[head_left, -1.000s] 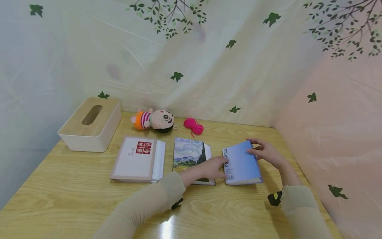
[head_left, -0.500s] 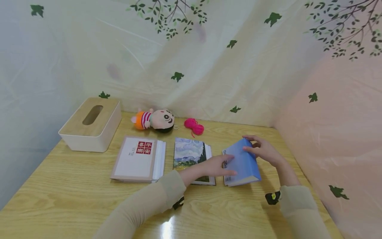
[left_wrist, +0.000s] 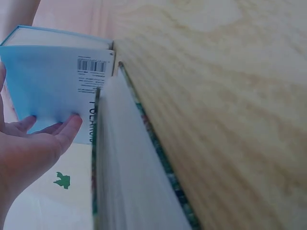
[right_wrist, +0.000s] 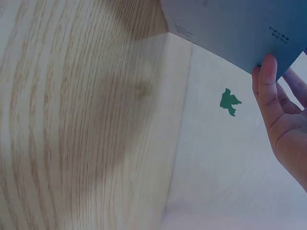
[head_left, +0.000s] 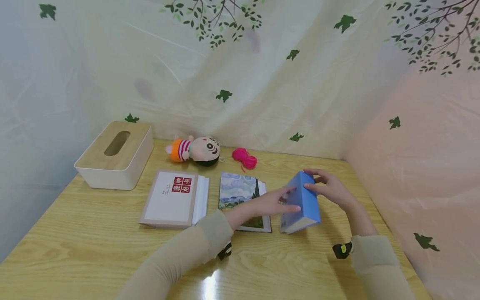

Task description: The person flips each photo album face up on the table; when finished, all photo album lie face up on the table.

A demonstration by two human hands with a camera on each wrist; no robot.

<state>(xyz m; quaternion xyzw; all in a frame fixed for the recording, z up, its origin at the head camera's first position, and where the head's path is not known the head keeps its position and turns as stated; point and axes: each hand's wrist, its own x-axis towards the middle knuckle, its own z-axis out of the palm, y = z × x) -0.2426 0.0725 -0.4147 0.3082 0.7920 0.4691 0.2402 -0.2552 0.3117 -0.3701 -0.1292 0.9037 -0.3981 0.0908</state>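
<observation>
A blue photo album [head_left: 300,204] lettered "POLAROID" is tilted up steeply on its left long edge at the right of the table. My right hand [head_left: 331,189] holds its raised far corner between thumb and fingers; the right wrist view shows the fingertips against the underside. Extended fingers of my left hand [head_left: 268,204] touch the barcoded cover, as the left wrist view also shows. Beneath the left wrist lies an album with a painted landscape cover [head_left: 236,189], partly hidden. Further left is a white album [head_left: 170,200] with red squares.
A white tissue box [head_left: 112,156] with a wooden lid stands at the back left. Along the back edge lie a plush doll [head_left: 195,151] and a bundle of pink yarn [head_left: 244,158]. A patterned curtain [head_left: 262,83] hangs behind the wooden table [head_left: 93,246].
The blue album has swung up from a slight tilt to a steep one, its right edge rising leftward. My left fingers have moved right across its cover; the right hand has followed the lifted edge.
</observation>
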